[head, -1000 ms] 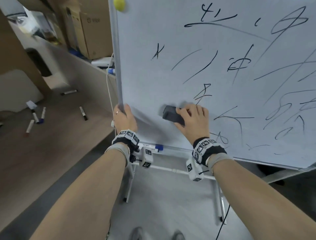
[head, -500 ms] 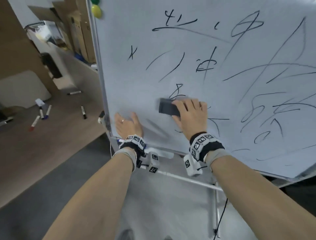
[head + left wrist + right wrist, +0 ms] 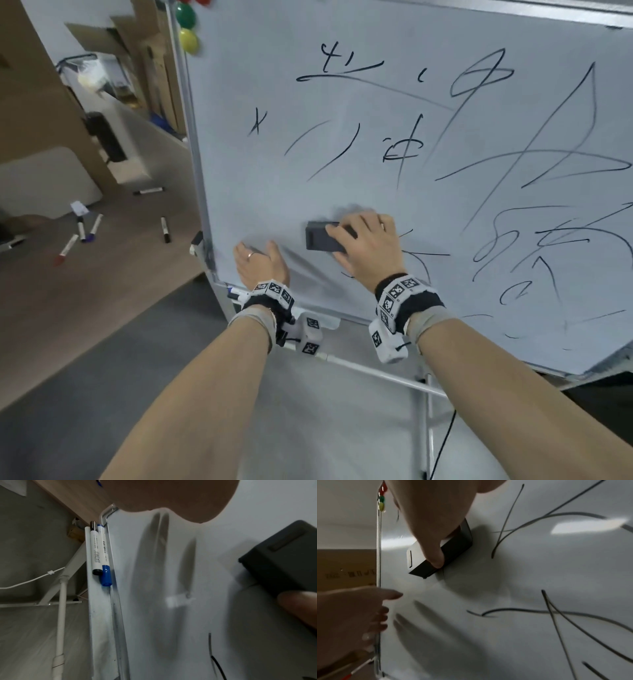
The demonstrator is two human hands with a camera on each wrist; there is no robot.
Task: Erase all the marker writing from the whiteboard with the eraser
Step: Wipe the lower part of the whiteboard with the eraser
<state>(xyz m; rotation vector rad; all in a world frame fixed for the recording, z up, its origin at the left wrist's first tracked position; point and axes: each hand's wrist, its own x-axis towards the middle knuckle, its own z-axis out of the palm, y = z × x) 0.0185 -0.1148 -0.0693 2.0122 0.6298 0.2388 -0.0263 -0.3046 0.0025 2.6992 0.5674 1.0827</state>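
A whiteboard (image 3: 274, 192) on a stand carries black marker strokes (image 3: 404, 154) over its middle and right. My right hand (image 3: 366, 250) grips a dark grey eraser (image 3: 320, 241) and presses it flat against the lower left part of the board; the thumb holds its lower edge in the right wrist view, eraser (image 3: 447, 553). My left hand (image 3: 258, 263) lies flat with straight fingers on the board's lower left corner, left of the eraser (image 3: 281, 559). The patch between the hands is wiped.
Two markers (image 3: 100, 553) lie in the tray (image 3: 329, 322) under the board. Coloured magnets (image 3: 186, 29) sit at the board's top left. Several markers (image 3: 82, 233) lie on the wooden floor to the left. Cardboard boxes (image 3: 150, 68) stand behind. A black cable (image 3: 442, 445) hangs by the stand leg.
The eraser has slid up over the small scribble below the middle of the board, wiping it. My left hand moved from the board's left edge onto its lower corner. My view shifted left.
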